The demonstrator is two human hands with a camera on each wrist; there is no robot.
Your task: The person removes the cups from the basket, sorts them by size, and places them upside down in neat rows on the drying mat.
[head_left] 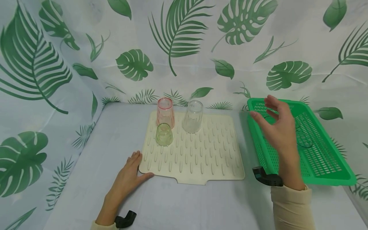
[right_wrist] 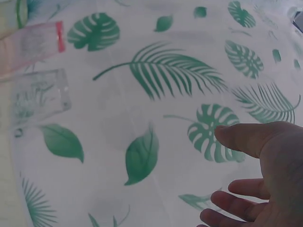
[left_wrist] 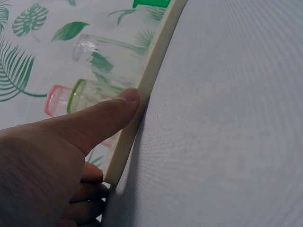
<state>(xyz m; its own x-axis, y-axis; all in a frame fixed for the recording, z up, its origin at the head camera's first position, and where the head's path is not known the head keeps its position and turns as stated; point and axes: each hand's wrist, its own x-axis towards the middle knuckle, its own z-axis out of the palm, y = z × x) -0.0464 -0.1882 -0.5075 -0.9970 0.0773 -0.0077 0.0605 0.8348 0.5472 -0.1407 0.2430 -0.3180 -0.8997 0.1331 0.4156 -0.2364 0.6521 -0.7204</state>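
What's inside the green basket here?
Inside the green basket, at least one clear, dark-rimmed round item shows beside the right hand. That hand covers part of the interior, so what lies behind it, and the full count, cannot be told.

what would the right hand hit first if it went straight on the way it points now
Probably the leaf-print cloth at the back: the right hand, seen over the green basket, points towards it. Whether it would clear the basket's far rim is unclear, since depth is hard to judge.
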